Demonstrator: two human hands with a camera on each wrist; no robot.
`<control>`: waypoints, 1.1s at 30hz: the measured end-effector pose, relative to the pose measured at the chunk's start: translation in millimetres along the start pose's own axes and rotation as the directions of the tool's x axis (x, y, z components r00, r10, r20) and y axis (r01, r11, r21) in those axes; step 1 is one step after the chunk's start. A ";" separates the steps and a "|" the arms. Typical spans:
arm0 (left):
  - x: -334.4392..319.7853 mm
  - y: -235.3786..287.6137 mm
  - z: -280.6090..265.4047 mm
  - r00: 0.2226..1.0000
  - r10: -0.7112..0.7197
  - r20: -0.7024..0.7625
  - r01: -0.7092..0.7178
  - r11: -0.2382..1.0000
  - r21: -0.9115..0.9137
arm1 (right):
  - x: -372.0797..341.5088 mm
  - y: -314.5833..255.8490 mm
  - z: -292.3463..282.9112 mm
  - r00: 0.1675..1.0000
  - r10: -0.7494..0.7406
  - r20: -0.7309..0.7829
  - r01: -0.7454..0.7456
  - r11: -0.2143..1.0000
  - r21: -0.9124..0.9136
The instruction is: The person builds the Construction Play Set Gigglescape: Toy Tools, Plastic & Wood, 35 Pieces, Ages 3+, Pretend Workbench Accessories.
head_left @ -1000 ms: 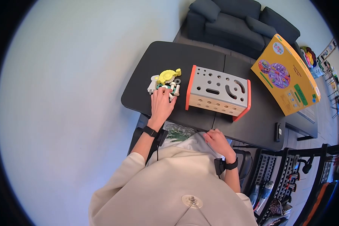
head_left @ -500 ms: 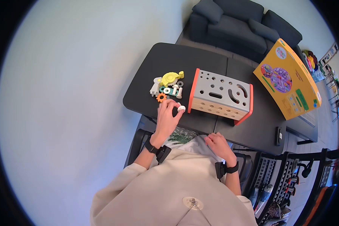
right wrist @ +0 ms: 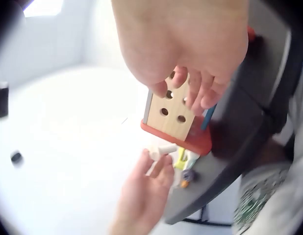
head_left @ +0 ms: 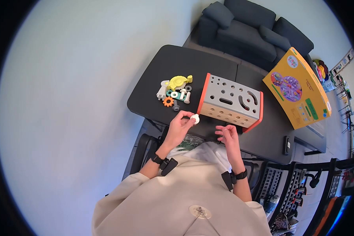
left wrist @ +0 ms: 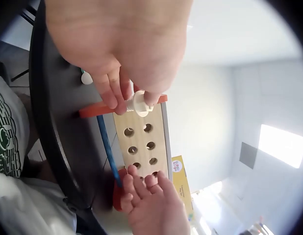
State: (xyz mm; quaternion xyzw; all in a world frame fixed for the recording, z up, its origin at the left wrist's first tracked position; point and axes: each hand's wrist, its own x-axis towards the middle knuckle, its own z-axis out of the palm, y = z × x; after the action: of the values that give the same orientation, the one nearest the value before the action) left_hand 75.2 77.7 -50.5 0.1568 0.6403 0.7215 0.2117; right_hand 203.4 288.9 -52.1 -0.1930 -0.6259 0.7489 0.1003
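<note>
My left hand pinches a white toy bolt between thumb and fingers, over the table's near edge. In the left wrist view the bolt's round head and threaded shank show in front of the wooden box. Raised to the right of it, my right hand holds nothing, its fingers loosely bent. Beyond both hands lies the toy workbench box, with a grey holed top, wooden side with round holes and red ends. Left of the box are a grey bolt, an orange gear and other loose pieces.
The pile also has a yellow piece, a white forked piece and white bolts. A large yellow carton stands at the right, near a small black object. A dark sofa is behind the table.
My left hand has come out of the pile with the white bolt and moved right, towards the body's middle. My right hand has risen from the lap towards the table edge.
</note>
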 end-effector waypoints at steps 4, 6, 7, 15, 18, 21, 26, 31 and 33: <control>0.6 4.4 -1.0 1.000 0.022 0.007 -0.021 0.994 -0.107 | 12.2 7.9 -6.7 0.972 0.234 0.035 -0.222 0.850 0.477; 0.3 8.7 -0.9 1.000 0.028 0.010 -0.027 0.991 -0.130 | 22.0 13.5 -11.9 0.988 0.143 0.058 -0.151 0.818 0.555; -1.0 10.0 -1.6 1.000 0.029 0.012 -0.026 0.988 -0.151 | 25.0 13.5 -13.3 0.996 0.056 0.074 -0.090 0.770 0.631; 3.1 25.2 -6.9 0.998 0.042 0.041 -0.036 0.989 -0.142 | 29.1 17.0 -16.7 0.997 0.072 0.030 -0.075 0.772 0.632; 7.8 30.7 -7.2 0.998 0.019 0.060 -0.001 0.960 -0.281 | 22.1 20.0 -20.1 0.997 0.070 -0.029 -0.039 0.801 0.598; 20.7 26.0 -7.1 0.996 0.018 0.087 0.030 0.853 -0.521 | 14.9 13.5 -20.3 0.996 0.063 -0.057 -0.020 0.828 0.560; 43.7 14.5 -2.2 0.995 -0.026 0.098 0.092 0.630 -0.771 | 9.8 11.2 -22.9 0.994 0.070 -0.084 -0.017 0.855 0.519; 62.6 3.1 3.9 0.996 -0.020 0.086 0.082 0.572 -0.816 | 9.4 12.4 -27.5 0.995 0.074 -0.061 -0.034 0.872 0.489; 70.5 -3.9 3.9 0.995 -0.053 0.090 0.104 0.557 -0.824 | 11.2 16.3 -31.2 0.996 0.073 -0.058 -0.036 0.870 0.491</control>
State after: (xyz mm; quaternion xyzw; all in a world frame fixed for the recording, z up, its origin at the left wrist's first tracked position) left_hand 16.8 117.1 -57.0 0.0304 0.2277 0.9226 0.3100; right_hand 207.7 318.1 -74.2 -0.2069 -0.4062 0.8776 0.1480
